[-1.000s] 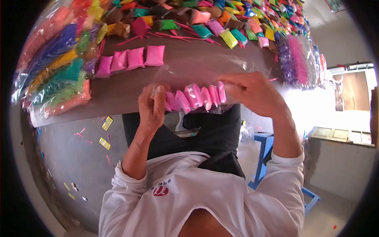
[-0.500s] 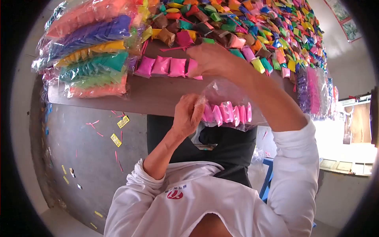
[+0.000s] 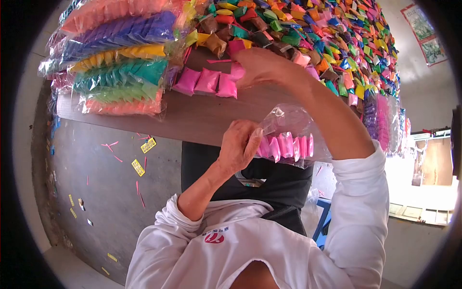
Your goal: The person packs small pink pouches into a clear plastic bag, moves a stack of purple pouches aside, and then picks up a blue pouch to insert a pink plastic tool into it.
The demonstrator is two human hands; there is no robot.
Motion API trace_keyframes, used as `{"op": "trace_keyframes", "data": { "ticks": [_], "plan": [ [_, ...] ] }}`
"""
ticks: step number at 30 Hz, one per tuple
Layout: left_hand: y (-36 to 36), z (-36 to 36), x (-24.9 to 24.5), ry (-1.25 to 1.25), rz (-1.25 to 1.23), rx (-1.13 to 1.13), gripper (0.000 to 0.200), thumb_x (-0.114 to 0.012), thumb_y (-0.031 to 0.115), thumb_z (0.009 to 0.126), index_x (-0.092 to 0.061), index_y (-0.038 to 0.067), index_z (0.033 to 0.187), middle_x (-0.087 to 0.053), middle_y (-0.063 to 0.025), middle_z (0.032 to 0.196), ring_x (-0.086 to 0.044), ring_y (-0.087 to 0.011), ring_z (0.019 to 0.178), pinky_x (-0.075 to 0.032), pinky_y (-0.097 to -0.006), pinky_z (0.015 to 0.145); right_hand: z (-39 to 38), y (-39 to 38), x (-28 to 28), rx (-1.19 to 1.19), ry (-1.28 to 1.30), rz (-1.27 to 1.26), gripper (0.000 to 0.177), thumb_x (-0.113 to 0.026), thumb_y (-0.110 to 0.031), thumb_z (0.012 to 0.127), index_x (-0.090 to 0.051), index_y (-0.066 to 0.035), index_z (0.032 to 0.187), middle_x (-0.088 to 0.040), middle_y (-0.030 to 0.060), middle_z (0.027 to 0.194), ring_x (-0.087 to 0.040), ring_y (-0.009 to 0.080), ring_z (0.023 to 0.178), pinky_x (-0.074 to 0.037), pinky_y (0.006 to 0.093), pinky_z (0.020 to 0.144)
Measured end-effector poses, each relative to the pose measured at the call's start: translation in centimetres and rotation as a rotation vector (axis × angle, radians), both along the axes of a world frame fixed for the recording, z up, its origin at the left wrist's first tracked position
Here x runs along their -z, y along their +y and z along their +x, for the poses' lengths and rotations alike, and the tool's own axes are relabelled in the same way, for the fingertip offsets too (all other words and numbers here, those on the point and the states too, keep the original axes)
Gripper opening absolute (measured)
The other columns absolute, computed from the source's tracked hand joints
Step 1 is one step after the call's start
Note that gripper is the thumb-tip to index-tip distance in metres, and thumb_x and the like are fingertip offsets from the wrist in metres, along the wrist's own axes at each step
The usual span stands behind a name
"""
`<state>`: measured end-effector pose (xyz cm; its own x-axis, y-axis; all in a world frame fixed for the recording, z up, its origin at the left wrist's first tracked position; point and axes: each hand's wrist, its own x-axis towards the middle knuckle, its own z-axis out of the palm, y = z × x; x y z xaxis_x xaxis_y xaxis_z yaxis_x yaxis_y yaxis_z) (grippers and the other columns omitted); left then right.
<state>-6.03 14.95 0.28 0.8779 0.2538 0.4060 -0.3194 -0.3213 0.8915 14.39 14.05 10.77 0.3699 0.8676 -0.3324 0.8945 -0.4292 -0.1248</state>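
My left hand [image 3: 239,144] grips the left edge of a clear plastic bag [image 3: 284,115], thumb pressed against the fingers. Inside the bag, several small pink packets [image 3: 287,144] stand side by side. Over the table, my right hand [image 3: 260,67] is closed on a pink packet [image 3: 237,71], its fingertips partly hidden behind the hand and packet. Just left of it lie three pink packets in a row: one [image 3: 186,81] on the left, one [image 3: 207,80] in the middle and one [image 3: 227,85] nearest the hand.
Filled clear bags of coloured packets [image 3: 120,74] are stacked on the table's left. Loose multicoloured packets [image 3: 308,29] cover the far side. More filled bags [image 3: 380,118] stand at the right edge. Pink strips and yellow cards [image 3: 138,167] lie on the floor.
My right hand has raised the end pink packet away from the row. My left hand and the bag appear slightly further right and lower; the whole view has shifted a little.
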Motion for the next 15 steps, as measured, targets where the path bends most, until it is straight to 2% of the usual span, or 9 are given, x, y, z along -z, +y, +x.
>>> {"op": "trace_keyframes", "data": {
  "ticks": [4,10,13,15],
  "plan": [
    [-0.1,0.0,0.1,0.004,-0.010,-0.008,0.020,-0.053,0.021,0.094,-0.062,0.003,0.091,-0.059,-0.0148,0.079,-0.056,-0.0389,0.080,-0.043,-0.0439,0.079,-1.2,1.4,2.2,-0.141,-0.044,0.106,0.052,-0.072,-0.029,0.059,-0.063,0.003,0.099,-0.067,0.0233,0.091,-0.066,0.0382,0.089,-0.053,0.0447,0.077],
    [-0.3,0.1,0.3,-0.022,0.008,-0.028,0.020,-0.054,0.020,0.094,-0.062,0.002,0.091,-0.061,-0.0163,0.082,-0.057,-0.0393,0.083,-0.044,-0.0436,0.081,-2.6,2.0,1.4,-0.163,-0.085,-0.017,0.048,-0.074,-0.027,0.056,-0.067,0.000,0.095,-0.068,0.0202,0.085,-0.067,0.0373,0.083,-0.054,0.0447,0.072],
    [-0.6,0.0,0.4,-0.016,-0.005,-0.044,0.019,-0.054,0.019,0.094,-0.062,0.001,0.091,-0.061,-0.0176,0.085,-0.057,-0.0393,0.084,-0.044,-0.0432,0.082,-2.5,1.6,2.4,-0.204,-0.119,0.030,0.043,-0.073,-0.025,0.055,-0.067,0.000,0.090,-0.068,0.0203,0.082,-0.067,0.0375,0.083,-0.054,0.0446,0.071],
    [-0.2,0.1,0.7,0.015,0.034,-0.021,0.019,-0.055,0.018,0.094,-0.062,0.001,0.091,-0.062,-0.0184,0.086,-0.057,-0.0396,0.084,-0.045,-0.0427,0.081,-2.2,1.2,1.8,-0.200,-0.117,-0.011,0.042,-0.072,-0.026,0.057,-0.068,0.000,0.091,-0.068,0.0195,0.080,-0.067,0.0376,0.082,-0.054,0.0444,0.071]
  ]
}}
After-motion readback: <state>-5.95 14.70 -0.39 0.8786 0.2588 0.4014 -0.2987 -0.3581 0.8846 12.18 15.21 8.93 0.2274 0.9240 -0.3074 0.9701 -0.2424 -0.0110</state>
